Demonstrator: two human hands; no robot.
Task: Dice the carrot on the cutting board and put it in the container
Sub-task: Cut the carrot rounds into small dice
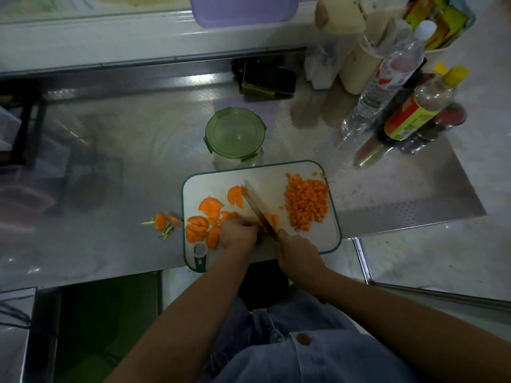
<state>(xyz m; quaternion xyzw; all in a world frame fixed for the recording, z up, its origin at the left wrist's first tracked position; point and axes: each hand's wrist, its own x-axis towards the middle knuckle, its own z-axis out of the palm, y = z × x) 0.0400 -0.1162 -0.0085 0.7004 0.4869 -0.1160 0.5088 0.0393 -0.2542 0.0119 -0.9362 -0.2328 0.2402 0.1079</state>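
The step in hand is the dicing itself. The left hand (239,233) is bunched, its fingers curled down onto a carrot piece (273,221) near the middle of the cutting board (276,175). The right hand (297,252) is wrapped round the handle of the knife (257,208), whose edge is down at the board just beside the left knuckles. To do this well, the fingertips should stay tucked behind the knuckles. The blade should ride against the knuckles and step across in even cuts, and each cut should go right through so the cubes match the diced pile (307,203) on the board's right side. The uncut slices (206,221) lie flat and overlapping on the left side, ready to be fed in a few at a time. The blade's long axis runs diagonally, tip toward the far left and handle toward the near right. The piece under the hand is mostly hidden, but it seems to lie crosswise to the blade, with its length running left to right. The container (235,134) stands on the counter (124,147) just beyond the board's far edge with its green lid on, so it will need opening before anything goes in.
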